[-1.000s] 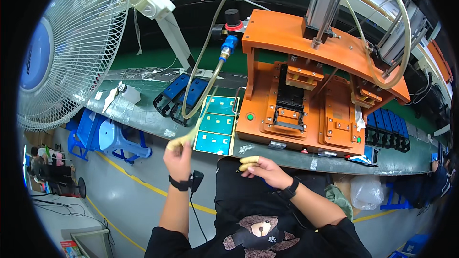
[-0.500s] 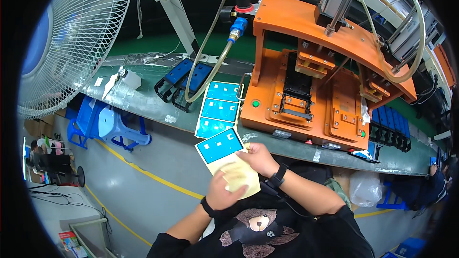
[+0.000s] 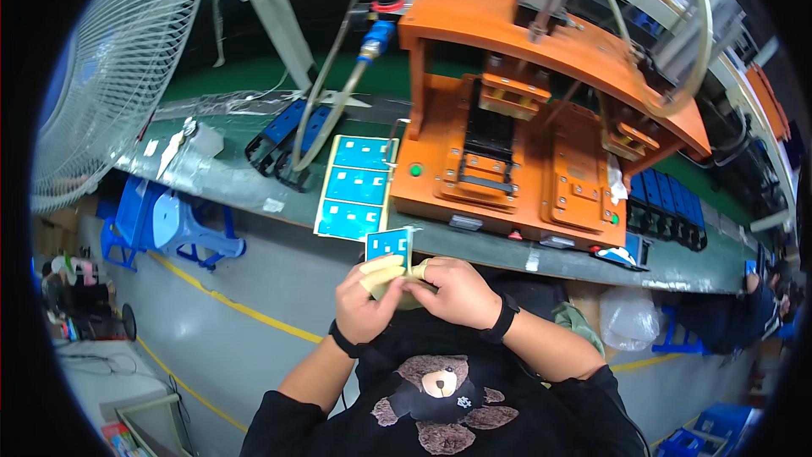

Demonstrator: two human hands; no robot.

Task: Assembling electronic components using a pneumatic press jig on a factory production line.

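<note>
There are four white-marked blue panels (image 3: 358, 186), two black wristbands (image 3: 505, 319) and two green buttons (image 3: 415, 170).

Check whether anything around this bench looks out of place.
Perhaps one thing: a crumpled white scrap sits at the right side of the orange pneumatic press, looking stray against the machine's neatly bolted plates.

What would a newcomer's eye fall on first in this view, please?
The orange press on the bench, right of centre, would probably come first. Next is the large fan at upper left. Below centre, the left hand and right hand pinch a blue sheet.
</note>
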